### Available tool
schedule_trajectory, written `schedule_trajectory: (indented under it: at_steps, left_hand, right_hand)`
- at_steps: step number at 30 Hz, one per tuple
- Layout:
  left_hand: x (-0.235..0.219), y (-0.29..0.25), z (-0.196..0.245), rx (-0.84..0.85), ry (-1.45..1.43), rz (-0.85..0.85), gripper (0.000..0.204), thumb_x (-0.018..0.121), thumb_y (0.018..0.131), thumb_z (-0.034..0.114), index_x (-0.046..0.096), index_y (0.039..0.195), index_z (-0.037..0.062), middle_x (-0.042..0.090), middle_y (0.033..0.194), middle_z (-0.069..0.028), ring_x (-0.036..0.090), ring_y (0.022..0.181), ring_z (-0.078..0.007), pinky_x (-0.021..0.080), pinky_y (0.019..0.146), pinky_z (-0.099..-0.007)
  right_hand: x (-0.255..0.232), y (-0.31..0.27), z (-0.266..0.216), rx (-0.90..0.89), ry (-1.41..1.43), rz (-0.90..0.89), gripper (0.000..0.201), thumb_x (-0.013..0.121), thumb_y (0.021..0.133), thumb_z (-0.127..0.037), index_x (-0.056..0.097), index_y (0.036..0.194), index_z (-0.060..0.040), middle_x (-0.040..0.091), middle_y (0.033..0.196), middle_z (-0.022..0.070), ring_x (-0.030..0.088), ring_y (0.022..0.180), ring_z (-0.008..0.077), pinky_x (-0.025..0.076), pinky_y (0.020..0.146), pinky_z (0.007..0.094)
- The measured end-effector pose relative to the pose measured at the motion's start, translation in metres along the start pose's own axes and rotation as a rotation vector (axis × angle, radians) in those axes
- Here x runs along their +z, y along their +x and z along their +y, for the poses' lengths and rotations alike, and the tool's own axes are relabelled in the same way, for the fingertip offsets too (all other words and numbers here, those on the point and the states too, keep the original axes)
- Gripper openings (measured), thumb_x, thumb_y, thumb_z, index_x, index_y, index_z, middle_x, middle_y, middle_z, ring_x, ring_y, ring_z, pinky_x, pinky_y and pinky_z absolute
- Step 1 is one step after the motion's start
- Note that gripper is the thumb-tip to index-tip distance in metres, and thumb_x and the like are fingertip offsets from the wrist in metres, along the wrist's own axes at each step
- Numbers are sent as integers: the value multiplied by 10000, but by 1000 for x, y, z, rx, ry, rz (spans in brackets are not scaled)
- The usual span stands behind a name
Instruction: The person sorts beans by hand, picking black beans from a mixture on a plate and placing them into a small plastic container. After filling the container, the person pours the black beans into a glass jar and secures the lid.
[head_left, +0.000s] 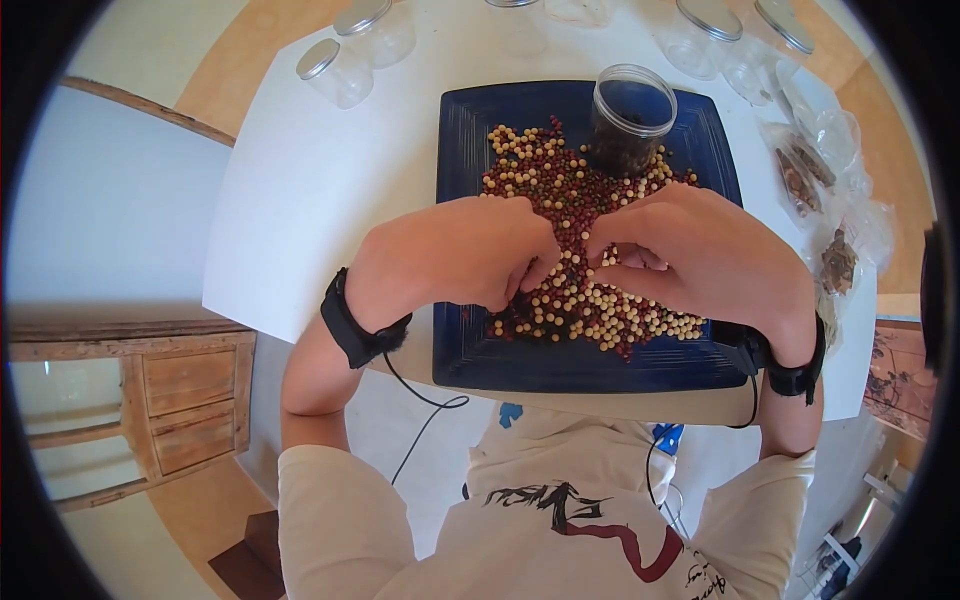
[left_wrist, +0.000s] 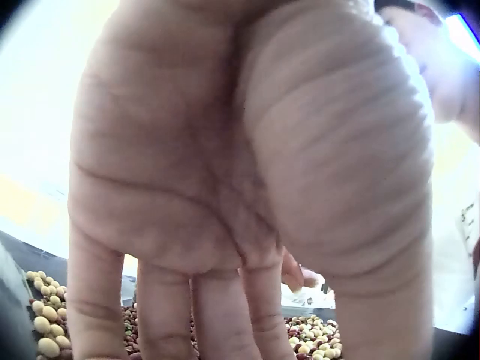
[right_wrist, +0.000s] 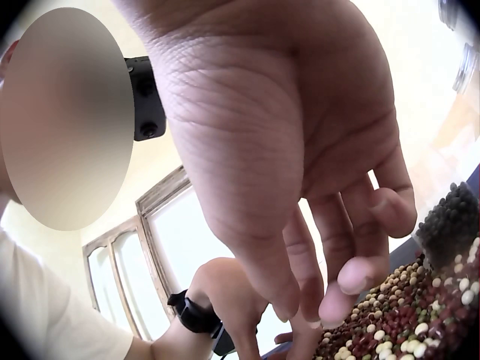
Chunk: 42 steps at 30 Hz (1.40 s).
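Note:
A blue square tray (head_left: 460, 350) holds a spread of mixed beans (head_left: 640, 315): pale yellow, dark red and small green ones. My left hand (head_left: 460, 250) reaches down into the beans at the tray's left middle. Its fingers (left_wrist: 165, 307) extend downward in the left wrist view, with the tips out of frame. My right hand (head_left: 700, 245) hovers over the right side, thumb and index tips close together and the other fingers loosely bent. No bean shows between them. At the tray's back stands a clear open jar (head_left: 632, 120) with dark beans inside.
Lidded clear jars (head_left: 340, 75) stand along the table's back left, with more jars (head_left: 705, 40) at the back right. Plastic bags of dried goods (head_left: 800, 180) lie on the right of the white table (head_left: 290, 200). Cables hang from both wrist straps.

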<state>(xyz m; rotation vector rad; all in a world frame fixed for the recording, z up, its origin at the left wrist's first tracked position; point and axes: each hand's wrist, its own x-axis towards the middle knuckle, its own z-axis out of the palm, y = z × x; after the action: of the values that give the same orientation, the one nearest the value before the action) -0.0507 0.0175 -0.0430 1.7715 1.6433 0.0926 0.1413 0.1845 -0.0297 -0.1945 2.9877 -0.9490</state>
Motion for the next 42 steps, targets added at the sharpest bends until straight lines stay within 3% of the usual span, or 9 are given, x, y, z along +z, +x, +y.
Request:
schedule_trajectory:
  at_steps: [7, 14, 19, 24, 32, 34, 38, 40, 42]
  left_hand:
    - [0, -3, 3, -50, 11, -31, 158, 754, 710, -20, 688, 845, 27, 727, 731, -72, 720, 725, -268, 526, 644, -366]
    - [-48, -3, 4, 195, -76, 160, 133, 789, 767, 55, 696, 862, 58, 729, 816, -23, 688, 696, -196, 520, 622, -325]
    - [-82, 19, 31, 258, 128, 575, 120, 808, 851, 125, 732, 934, 81, 699, 823, 29, 637, 690, -131, 497, 611, -301]
    - [-91, 42, 26, 303, -95, 556, 114, 785, 831, 78, 719, 905, 23, 759, 831, -113, 693, 697, -239, 545, 673, -328]
    - [-84, 46, 27, 304, 1, 665, 106, 761, 833, 62, 735, 932, 32, 762, 834, -105, 719, 728, -236, 549, 677, -334]
    - [-89, 48, 25, 289, -20, 638, 99, 760, 842, 63, 735, 933, 32, 762, 834, -100, 706, 714, -225, 539, 663, -330]
    - [-91, 27, 35, 256, -3, 661, 113, 780, 850, 74, 741, 945, 28, 762, 835, -93, 666, 672, -198, 519, 639, -311]
    - [-90, 23, 31, 234, 94, 667, 124, 797, 857, 107, 742, 955, 55, 736, 829, -42, 648, 682, -168, 507, 627, -309]
    - [-81, 23, 20, 213, 173, 652, 130, 808, 864, 138, 739, 960, 84, 711, 823, 7, 639, 700, -146, 499, 619, -312]
  right_hand:
    - [12, 1, -1, -9, 16, -52, 114, 758, 943, -182, 740, 992, -80, 711, 770, 90, 716, 757, 315, 537, 683, 415]
    - [25, 6, -2, 33, 15, -202, 130, 769, 903, -146, 753, 1015, -81, 746, 915, 91, 725, 906, 327, 554, 798, 457]
    - [36, 5, 1, -1, 35, -168, 148, 781, 873, -128, 749, 1009, -76, 726, 919, 97, 722, 928, 325, 559, 797, 462]
    - [37, 12, -5, 83, 31, -310, 109, 770, 880, -128, 720, 958, -71, 707, 881, 86, 719, 914, 328, 552, 775, 461]
    - [29, 10, -4, 152, 73, -348, 98, 756, 899, -142, 702, 936, -69, 723, 854, 81, 727, 849, 330, 547, 731, 460]
    - [28, 6, -1, -81, 80, 17, 109, 727, 867, -114, 675, 824, -29, 689, 710, 141, 714, 720, 377, 553, 658, 474]
    - [-7, 5, -4, -45, -28, 134, 106, 743, 883, -138, 696, 864, -46, 697, 712, 118, 701, 694, 368, 547, 646, 459]
    - [-20, 3, 1, 55, -66, 379, 104, 806, 909, -135, 742, 964, -73, 685, 768, 42, 640, 644, 181, 489, 600, 334]
    - [-28, 4, 0, 128, -109, 478, 116, 809, 902, -146, 743, 957, -68, 679, 734, 63, 635, 625, 227, 491, 598, 361]
